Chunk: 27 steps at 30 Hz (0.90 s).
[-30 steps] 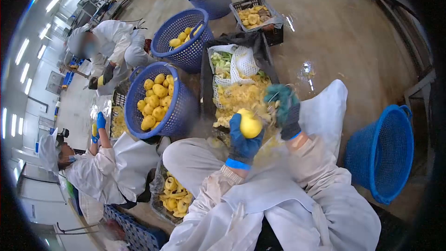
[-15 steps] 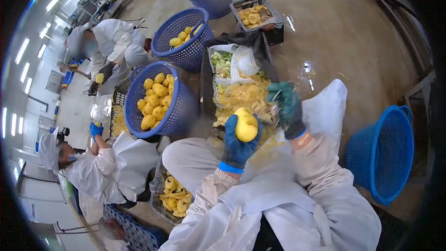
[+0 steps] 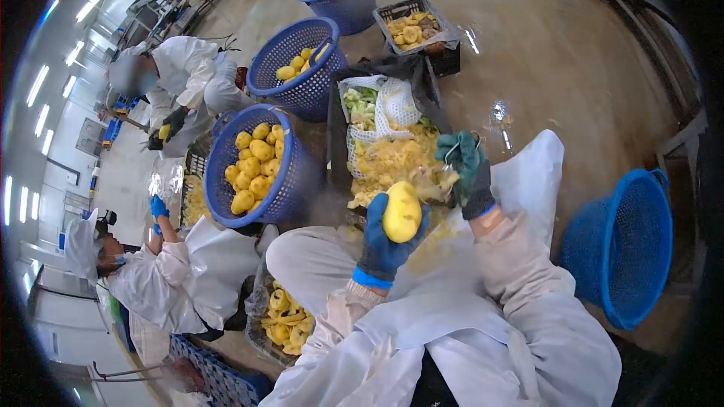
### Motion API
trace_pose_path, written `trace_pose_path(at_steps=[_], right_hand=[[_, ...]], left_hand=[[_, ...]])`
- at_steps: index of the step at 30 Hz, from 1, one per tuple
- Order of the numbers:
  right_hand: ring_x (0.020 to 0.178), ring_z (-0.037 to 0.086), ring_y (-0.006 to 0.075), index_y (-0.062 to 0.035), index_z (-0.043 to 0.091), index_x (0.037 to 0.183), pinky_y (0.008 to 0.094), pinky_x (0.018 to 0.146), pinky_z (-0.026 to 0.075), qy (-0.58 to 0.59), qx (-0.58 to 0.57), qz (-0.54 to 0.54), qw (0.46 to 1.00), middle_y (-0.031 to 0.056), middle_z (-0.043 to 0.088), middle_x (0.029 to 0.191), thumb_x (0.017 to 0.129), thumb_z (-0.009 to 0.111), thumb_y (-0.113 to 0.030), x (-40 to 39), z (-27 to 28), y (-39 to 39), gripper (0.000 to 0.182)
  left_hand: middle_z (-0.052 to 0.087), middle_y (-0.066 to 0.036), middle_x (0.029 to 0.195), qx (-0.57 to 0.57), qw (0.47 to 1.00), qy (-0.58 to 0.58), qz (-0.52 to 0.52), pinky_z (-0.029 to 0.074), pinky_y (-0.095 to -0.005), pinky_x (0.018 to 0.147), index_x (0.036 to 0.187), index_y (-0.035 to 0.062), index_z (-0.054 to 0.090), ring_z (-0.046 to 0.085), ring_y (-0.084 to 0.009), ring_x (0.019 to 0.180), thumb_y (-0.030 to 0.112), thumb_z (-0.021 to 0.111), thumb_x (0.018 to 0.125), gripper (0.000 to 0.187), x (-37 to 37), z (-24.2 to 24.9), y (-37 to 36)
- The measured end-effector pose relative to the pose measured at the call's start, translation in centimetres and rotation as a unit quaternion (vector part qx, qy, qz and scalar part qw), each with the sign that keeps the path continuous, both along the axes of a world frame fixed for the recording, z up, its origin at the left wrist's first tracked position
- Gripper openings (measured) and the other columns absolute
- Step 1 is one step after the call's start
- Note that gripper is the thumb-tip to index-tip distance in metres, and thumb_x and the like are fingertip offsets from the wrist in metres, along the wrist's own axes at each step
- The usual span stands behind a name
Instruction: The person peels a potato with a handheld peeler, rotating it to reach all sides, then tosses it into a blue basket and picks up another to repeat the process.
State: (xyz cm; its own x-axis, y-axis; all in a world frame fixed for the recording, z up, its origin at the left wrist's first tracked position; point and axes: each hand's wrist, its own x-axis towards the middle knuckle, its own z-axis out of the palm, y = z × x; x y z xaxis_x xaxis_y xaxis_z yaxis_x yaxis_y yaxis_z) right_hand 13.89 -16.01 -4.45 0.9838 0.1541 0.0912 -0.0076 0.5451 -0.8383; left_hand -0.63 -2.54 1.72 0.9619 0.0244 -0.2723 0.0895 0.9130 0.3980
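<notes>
My left hand [image 3: 388,245], in a blue and dark glove, is closed around a smooth, yellow, potato-like piece of produce [image 3: 402,212]. To its right, my right hand [image 3: 469,173], in a green and dark glove, grips a thin metal tool [image 3: 451,152] that looks like a peeler; the fingers partly hide it. The tool is apart from the yellow piece. Just beyond both hands is a dark-lined crate [image 3: 336,154] heaped with yellow peelings [image 3: 392,160], some green scraps [image 3: 362,105] and white foam netting [image 3: 398,102]. Yellow bits lie on my white apron.
Blue baskets of yellow produce [image 3: 302,188] [image 3: 305,102] [image 3: 351,11] stand left and ahead. An upright blue basket [image 3: 607,249] is at right. Crates of cut yellow pieces sit at lower left [image 3: 260,316] and far ahead [image 3: 445,60]. Two co-workers [image 3: 143,286] [image 3: 185,68] sit at left.
My left hand has turned the yellow piece, showing a longer, paler face, and lowered it slightly. My right hand has shifted a little, with the metal tool still in it.
</notes>
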Motion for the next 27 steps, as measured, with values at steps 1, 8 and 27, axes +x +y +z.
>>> trace_pose_path(at_steps=[1,8,27], right_hand=[[0.078,0.062,0.0162,-0.0041,0.061,0.097,0.0309,0.073,0.049,0.002,-0.024,0.01,1.0,0.0078,0.064,0.09,0.096,0.049,-0.033,-1.0,0.3,0.7,0.031],[0.082,0.061,0.016,-0.0055,0.057,0.093,0.0317,0.074,0.049,-0.013,0.073,0.075,0.994,0.0084,0.064,0.091,0.096,0.048,-0.037,-1.2,-0.8,0.8,0.033],[0.077,0.062,0.0163,-0.0028,0.059,0.097,0.0305,0.072,0.05,-0.165,-0.122,0.017,0.979,0.0075,0.064,0.09,0.094,0.051,-0.028,-2.5,-0.7,2.6,0.027]], left_hand=[[0.057,-0.013,0.111,-0.124,0.989,0.082,-0.011,0.051,-0.0375,0.088,0.116,0.0063,0.05,0.058,-0.0253,0.104,0.02,0.065,0.085,0.036,0.5,0.2,0.6],[0.06,-0.011,0.106,-0.133,0.984,0.11,0.038,0.051,-0.0366,0.086,0.112,0.007,0.053,0.058,-0.0236,0.1,0.026,0.064,0.084,0.035,1.1,-1.6,0.3],[0.054,-0.015,0.112,0.723,0.665,-0.145,0.118,0.05,-0.0355,0.087,0.12,-0.002,0.041,0.057,-0.024,0.103,-0.001,0.077,0.068,0.063,0.3,-4.9,0.4]])
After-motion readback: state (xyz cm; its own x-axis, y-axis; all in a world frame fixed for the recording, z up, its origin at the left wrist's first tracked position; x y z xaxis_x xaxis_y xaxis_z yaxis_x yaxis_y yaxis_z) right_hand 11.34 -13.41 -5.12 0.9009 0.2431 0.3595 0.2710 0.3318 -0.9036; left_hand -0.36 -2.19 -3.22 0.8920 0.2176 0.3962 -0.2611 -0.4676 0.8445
